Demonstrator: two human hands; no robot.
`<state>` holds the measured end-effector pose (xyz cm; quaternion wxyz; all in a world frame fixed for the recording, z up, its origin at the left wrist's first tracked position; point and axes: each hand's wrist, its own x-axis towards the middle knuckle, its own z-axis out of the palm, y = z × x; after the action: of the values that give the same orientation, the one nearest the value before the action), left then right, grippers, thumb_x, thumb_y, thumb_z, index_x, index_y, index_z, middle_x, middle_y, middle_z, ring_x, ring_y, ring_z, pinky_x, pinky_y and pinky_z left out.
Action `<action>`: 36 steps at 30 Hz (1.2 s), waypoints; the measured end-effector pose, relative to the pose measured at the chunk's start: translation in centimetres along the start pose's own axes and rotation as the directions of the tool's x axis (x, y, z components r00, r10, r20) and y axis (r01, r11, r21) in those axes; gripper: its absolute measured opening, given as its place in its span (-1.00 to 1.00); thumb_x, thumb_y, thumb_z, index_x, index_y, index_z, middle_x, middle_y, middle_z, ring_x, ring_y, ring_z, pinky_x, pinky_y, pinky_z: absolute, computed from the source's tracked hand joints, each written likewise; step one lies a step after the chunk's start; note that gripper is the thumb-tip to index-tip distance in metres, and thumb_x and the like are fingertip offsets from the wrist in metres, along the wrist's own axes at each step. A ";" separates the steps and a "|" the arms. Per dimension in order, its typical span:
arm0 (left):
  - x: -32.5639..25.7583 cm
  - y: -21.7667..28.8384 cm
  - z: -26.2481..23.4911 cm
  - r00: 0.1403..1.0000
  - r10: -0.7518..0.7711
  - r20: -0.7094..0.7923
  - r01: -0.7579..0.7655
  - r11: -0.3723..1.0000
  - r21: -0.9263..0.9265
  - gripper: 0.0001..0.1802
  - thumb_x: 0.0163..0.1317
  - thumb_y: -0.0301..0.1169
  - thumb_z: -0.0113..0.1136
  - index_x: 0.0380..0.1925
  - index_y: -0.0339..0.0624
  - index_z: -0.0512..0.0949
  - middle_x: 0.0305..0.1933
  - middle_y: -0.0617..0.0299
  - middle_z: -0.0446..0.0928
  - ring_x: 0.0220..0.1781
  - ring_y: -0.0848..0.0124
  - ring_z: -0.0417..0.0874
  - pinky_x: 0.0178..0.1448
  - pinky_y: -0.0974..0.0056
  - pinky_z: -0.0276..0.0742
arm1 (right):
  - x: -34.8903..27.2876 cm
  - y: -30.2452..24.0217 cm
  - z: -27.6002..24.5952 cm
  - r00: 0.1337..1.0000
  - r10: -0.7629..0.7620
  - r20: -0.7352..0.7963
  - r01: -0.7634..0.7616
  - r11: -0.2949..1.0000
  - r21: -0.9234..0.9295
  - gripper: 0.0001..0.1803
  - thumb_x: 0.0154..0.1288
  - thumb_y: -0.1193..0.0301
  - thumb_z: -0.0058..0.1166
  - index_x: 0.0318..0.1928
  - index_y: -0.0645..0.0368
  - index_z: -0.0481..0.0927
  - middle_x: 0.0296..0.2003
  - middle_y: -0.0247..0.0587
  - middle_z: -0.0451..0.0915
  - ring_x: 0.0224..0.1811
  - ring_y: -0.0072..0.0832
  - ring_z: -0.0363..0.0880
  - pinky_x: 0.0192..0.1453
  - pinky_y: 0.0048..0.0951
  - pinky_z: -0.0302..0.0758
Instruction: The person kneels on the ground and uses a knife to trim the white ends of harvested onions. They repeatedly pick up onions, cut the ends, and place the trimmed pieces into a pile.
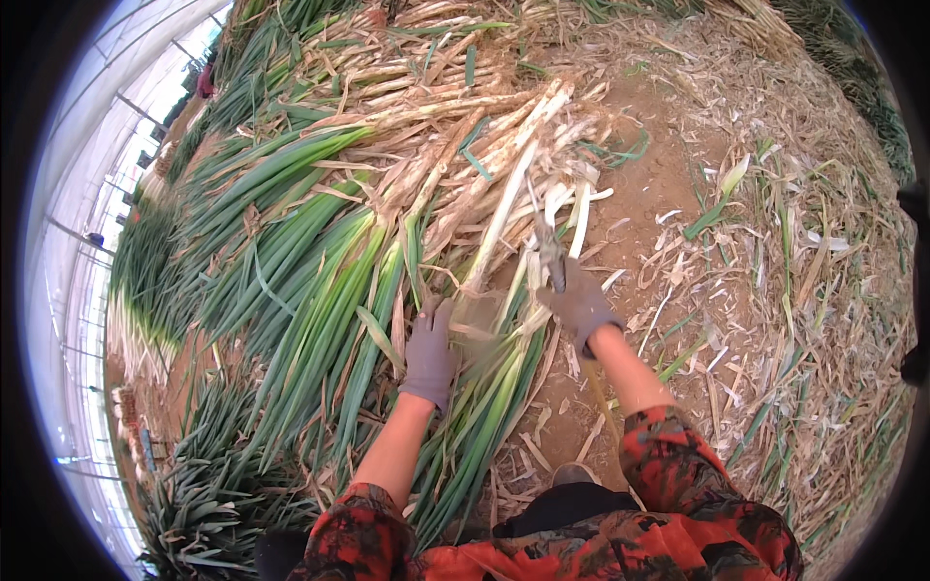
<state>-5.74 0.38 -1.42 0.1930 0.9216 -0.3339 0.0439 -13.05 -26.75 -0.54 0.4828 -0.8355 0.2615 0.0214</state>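
My left hand (429,358), in a grey glove, lies over the green onions with its visible fingers stretched forward and a little apart. In my gloved right hand (581,303) is a grey metal air blow gun (550,254) with a thin nozzle, pointing away from me. A yellowish hose (604,416) runs down below that hand. Between my hands, pale leaf husks (477,327) are smeared by motion. White onion stalks (508,215) lie just beyond, while long green leaves (499,407) trail back toward me.
A broad pile of unpeeled green onions (300,232) spreads to the left and far side. Dry husks and leaf scraps (775,290) litter the soil on the right. Bundled onions (155,281) stand at the far left by a translucent greenhouse wall (77,223).
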 end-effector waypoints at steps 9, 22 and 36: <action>-4.7 -1.6 0.7 0.902 -0.423 -0.083 0.395 0.888 -0.233 -0.37 0.07 -0.34 0.41 0.17 -0.23 0.44 0.14 -0.17 0.56 0.16 -0.13 0.58 0.23 -0.02 0.51 | -4.7 1.0 1.4 0.993 0.078 0.089 -0.079 0.997 0.008 -0.42 0.21 0.13 0.32 0.07 0.25 0.43 -0.23 0.12 0.65 -0.17 0.00 0.66 0.02 -0.08 0.57; -1.3 1.5 -3.0 0.769 -0.487 0.414 0.564 0.822 -0.081 -0.29 -0.13 -0.25 0.54 0.01 -0.51 0.60 -0.03 -0.29 0.66 0.05 -0.10 0.69 0.17 0.08 0.57 | -19.3 5.4 8.6 0.955 -0.191 0.227 0.212 0.975 -0.072 -0.35 0.26 -0.01 0.23 0.11 0.23 0.41 -0.35 0.23 0.65 -0.26 0.21 0.66 -0.15 0.03 0.56; -3.0 0.4 -4.2 0.784 -0.432 0.446 0.527 0.843 -0.110 -0.32 -0.18 -0.26 0.58 -0.04 -0.48 0.64 -0.22 -0.18 0.71 -0.17 0.07 0.77 0.00 0.12 0.62 | -14.0 1.1 4.2 0.966 0.008 0.259 -0.022 0.998 0.052 -0.36 0.23 0.06 0.23 0.15 0.23 0.41 -0.22 0.25 0.64 -0.14 0.19 0.65 -0.05 0.03 0.55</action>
<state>-8.09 3.51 1.93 0.2293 0.9362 -0.1221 -0.2369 -24.67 -17.90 0.41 0.5351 -0.8102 0.2032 0.1266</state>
